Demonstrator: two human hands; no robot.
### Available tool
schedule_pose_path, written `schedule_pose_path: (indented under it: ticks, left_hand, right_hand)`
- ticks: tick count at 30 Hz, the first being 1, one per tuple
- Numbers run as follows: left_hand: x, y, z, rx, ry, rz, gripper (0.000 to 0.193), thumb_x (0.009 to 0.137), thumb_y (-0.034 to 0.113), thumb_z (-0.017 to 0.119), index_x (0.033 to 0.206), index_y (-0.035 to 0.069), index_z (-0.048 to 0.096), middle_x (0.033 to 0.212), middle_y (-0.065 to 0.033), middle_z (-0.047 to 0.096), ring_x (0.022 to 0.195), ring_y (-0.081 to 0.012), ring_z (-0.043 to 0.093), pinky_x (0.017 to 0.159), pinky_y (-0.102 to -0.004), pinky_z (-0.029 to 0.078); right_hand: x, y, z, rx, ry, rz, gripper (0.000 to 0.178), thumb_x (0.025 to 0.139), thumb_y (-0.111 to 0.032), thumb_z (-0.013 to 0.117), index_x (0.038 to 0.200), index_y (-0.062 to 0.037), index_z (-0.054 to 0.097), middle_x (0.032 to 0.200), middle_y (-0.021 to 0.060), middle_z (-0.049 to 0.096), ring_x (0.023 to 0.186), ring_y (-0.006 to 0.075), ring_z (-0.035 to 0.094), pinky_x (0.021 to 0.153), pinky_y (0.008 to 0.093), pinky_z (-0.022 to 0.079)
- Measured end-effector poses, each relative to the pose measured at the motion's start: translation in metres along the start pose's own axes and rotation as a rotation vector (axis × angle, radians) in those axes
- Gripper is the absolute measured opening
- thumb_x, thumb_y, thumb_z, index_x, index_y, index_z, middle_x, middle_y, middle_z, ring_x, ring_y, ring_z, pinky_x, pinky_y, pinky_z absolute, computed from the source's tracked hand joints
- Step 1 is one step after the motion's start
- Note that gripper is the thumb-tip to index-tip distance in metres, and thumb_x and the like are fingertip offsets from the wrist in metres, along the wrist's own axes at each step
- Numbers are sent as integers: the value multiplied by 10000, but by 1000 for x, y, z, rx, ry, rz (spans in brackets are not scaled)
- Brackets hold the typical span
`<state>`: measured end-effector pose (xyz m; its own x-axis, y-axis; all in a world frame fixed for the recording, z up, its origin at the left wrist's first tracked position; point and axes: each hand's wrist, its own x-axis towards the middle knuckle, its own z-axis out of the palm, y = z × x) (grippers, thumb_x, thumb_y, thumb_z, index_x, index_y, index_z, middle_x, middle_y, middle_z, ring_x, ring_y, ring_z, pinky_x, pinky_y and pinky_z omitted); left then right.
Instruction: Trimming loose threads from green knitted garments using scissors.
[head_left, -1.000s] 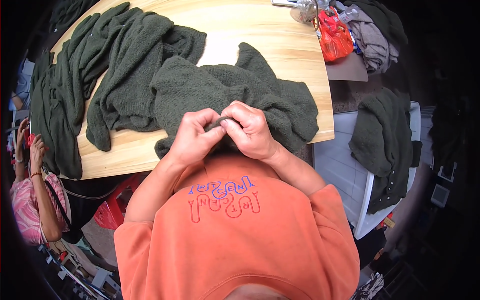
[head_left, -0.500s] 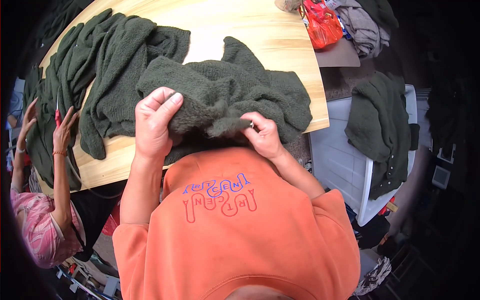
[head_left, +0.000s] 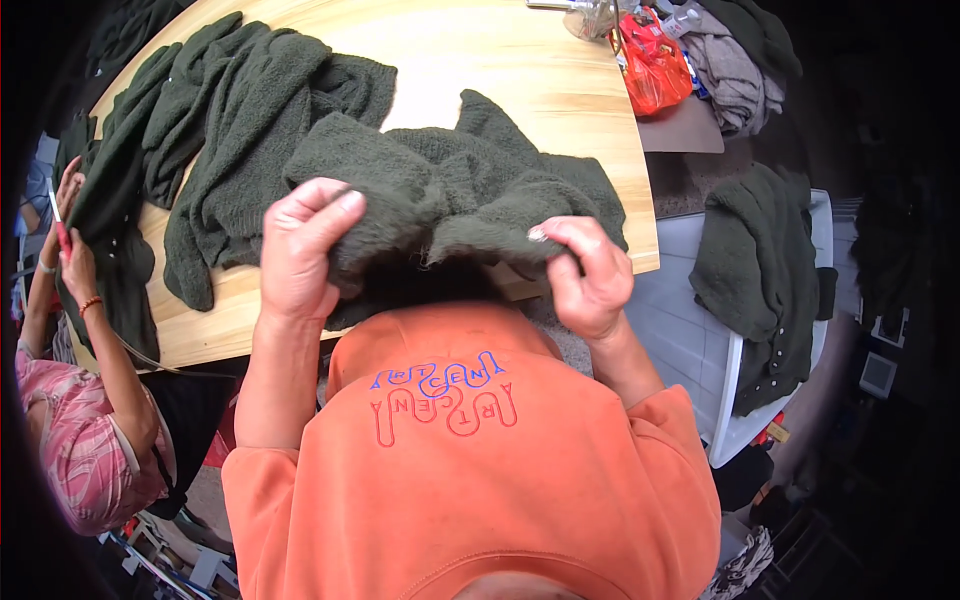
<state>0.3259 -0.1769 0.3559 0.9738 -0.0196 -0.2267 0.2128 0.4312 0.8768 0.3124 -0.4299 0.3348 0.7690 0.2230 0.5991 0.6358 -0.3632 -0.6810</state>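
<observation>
A fuzzy dark green knitted garment (head_left: 500,185) lies bunched at the near edge of the table, its edge lifted toward me. My left hand (head_left: 303,240) is closed on one part of that edge, thumb on top. Farther right, my right hand (head_left: 590,272) is closed on the same edge, fingers bent. A small pale spot shows by its index fingertip; I cannot make out what it is. The fabric between the two hands is stretched and slightly blurred. Its underside lies in dark shadow.
More dark green knitwear (head_left: 245,130) covers the left of the wooden table (head_left: 480,50). At left, a co-worker's hand (head_left: 78,275) holds a red-handled tool (head_left: 63,237). To my right, a white tub (head_left: 690,290) bears a buttoned green cardigan (head_left: 765,270). A red plastic bag (head_left: 652,65) stands beyond.
My right hand has moved right, away from my left hand, spreading the garment's edge between them. The co-worker's hand with the red-handled tool has moved left and lower.
</observation>
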Motion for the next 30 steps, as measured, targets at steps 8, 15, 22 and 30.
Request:
schedule_pose_path:
  ticks: [8, 15, 22, 30]
  left_hand:
    - [-3, -14, 27, 216, -152, -209, 74, 713, -32, 637, 707, 24, 589, 665, 7, 578, 571, -38, 492, 518, -190, 400]
    - [-5, -20, 30, 218, -186, -254, 61, 749, 13, 613, 690, 21, 600, 609, 49, 529, 567, -15, 439, 500, -184, 347]
    - [-3, -21, 19, 193, -278, -180, 90, 804, 12, 562, 767, -15, 639, 694, 0, 604, 626, -34, 501, 553, -186, 396]
    - [-13, -28, 21, 768, -80, 301, 190, 695, -77, 569, 857, -8, 641, 684, -86, 610, 628, -133, 582, 571, -235, 446]
  right_hand:
    - [31, -33, 35, 189, -313, -366, 246, 589, 37, 602, 833, 26, 576, 694, 106, 588, 524, 201, 578, 427, 266, 445]
    - [29, -16, 42, 58, -243, -351, 224, 575, 78, 605, 791, 43, 561, 650, 104, 546, 528, 217, 563, 428, 294, 454]
    - [28, -4, 48, -2, -211, -313, 237, 583, 92, 614, 806, 26, 566, 728, 120, 549, 547, 219, 563, 438, 282, 456]
    - [26, 8, 64, 172, -269, -84, 204, 625, 117, 598, 790, 15, 533, 842, 149, 584, 723, 268, 595, 592, 306, 481]
